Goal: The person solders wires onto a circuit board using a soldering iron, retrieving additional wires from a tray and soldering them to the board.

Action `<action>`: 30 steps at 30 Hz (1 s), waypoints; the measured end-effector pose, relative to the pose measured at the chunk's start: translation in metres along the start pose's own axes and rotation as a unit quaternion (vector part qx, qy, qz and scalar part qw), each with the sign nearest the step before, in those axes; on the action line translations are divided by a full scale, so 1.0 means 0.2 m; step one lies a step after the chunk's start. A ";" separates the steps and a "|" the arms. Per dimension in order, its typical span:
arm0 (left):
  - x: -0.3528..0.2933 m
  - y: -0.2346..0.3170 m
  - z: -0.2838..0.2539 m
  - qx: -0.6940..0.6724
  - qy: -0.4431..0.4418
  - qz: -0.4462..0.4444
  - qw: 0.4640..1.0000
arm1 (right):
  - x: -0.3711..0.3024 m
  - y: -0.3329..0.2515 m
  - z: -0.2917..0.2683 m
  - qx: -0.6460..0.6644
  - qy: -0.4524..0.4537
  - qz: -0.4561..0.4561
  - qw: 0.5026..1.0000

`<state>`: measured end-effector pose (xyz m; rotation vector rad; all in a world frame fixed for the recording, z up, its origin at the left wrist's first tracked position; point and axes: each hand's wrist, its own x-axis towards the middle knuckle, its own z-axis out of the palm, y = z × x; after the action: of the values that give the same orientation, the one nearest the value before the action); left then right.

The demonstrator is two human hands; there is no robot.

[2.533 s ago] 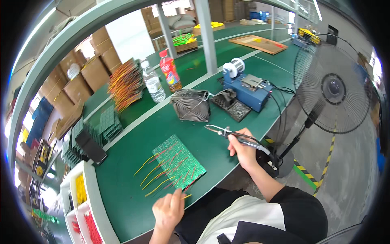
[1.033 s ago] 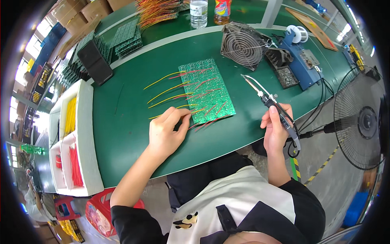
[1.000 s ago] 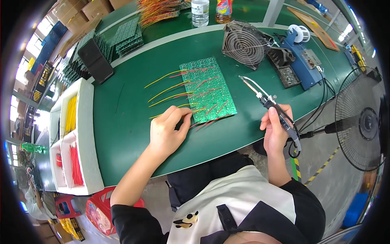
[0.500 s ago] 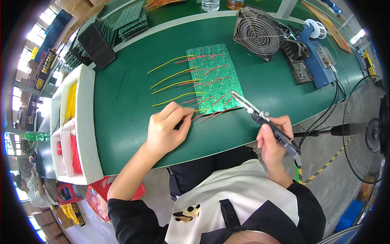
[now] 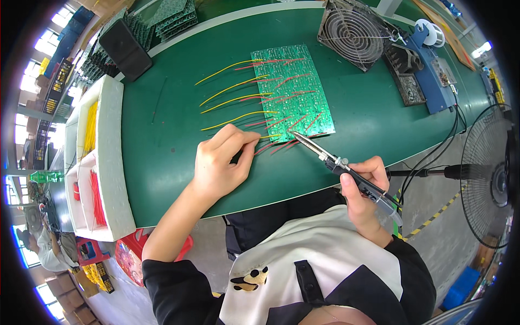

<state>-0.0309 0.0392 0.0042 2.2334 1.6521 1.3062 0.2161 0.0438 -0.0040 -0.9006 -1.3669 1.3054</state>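
A green circuit board [image 5: 319, 103] lies on the green bench mat, with several yellow wires [image 5: 219, 121] reaching out from its left side and red wires [image 5: 292, 80] across it. At the board's near left corner, my left hand [image 5: 221, 162] pinches a yellow wire [image 5: 270, 136] between thumb and fingertips; the wire's far end is over the board. My right hand [image 5: 365, 189] grips a soldering iron [image 5: 357, 180] like a pen. Its tip slants down to the left, over the board's near part close to that wire; I cannot tell whether it touches.
To the left stands a white foam box [image 5: 115, 157] of yellow and red wires, with a dark phone [image 5: 125, 50] beyond it. A square fan [image 5: 353, 37] and a blue solder feeder [image 5: 435, 81] with a spool occupy the far right. Cables hang beside a floor fan [image 5: 490, 176].
The soldering iron's tip has moved left across the board, nearer to the pinched yellow wire. My left hand keeps its hold. The whole view has shifted slightly.
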 end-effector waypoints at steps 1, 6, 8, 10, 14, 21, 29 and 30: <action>0.00 0.00 0.00 -0.006 0.001 -0.007 1.000 | 0.00 0.00 0.00 -0.004 -0.002 -0.002 1.000; 0.00 0.00 0.01 -0.016 0.005 -0.006 1.000 | 0.00 0.00 0.01 -0.018 -0.008 -0.009 1.000; -0.01 0.00 0.01 -0.013 0.005 -0.006 1.000 | 0.00 0.00 0.01 -0.023 -0.012 -0.018 1.000; -0.01 0.00 0.00 -0.010 0.007 -0.006 1.000 | 0.00 0.00 0.01 -0.028 -0.013 -0.016 0.999; -0.01 0.00 0.00 -0.009 0.003 -0.005 1.000 | 0.01 0.00 0.01 -0.044 -0.015 -0.021 0.999; -0.01 -0.01 0.01 -0.008 0.007 0.004 1.000 | 0.01 -0.01 0.02 -0.035 -0.015 -0.013 0.999; -0.01 -0.01 0.01 -0.009 0.003 -0.003 1.000 | 0.00 0.00 0.02 -0.048 -0.008 -0.011 0.999; -0.01 -0.01 0.01 -0.009 0.003 -0.003 1.000 | 0.00 0.01 0.01 -0.048 -0.008 -0.011 0.999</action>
<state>-0.0316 0.0381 0.0010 2.2139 1.6410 1.3238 0.2135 0.0439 -0.0051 -0.9386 -1.4587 1.2409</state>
